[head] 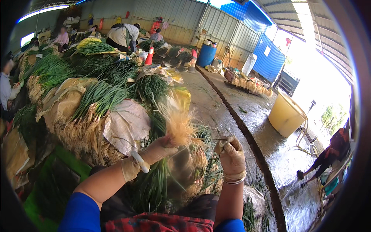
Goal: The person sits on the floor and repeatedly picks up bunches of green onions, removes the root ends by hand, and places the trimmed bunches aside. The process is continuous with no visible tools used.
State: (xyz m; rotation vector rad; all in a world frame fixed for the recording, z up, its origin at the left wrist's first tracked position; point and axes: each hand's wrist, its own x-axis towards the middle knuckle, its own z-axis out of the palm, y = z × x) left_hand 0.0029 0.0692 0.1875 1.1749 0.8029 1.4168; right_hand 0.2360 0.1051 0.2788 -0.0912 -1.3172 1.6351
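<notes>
My left hand [159, 150], in a thin pale glove, grips a bunch of scallions [180, 129] with its pale, stringy roots pointing up. The roots look blurred, and green leaves hang below that hand. To the right, my right hand [230, 153], gloved too, pinches a thin dark strand or stick [213, 139] between thumb and fingers. Its left end reaches toward the roots; I cannot tell whether it touches them. Beyond my left hand, more scallions [100, 97] lie on a heap partly covered by a whitish woven sack [127, 124].
A narrow floor channel [232, 111] runs along my right across wet concrete. Past it stand a yellow tub [287, 114] and a hose [303, 139]. A traffic cone [149, 56] and a blue drum [207, 55] are farther back. Several people work among the heaps; one person [123, 34] bends over.
</notes>
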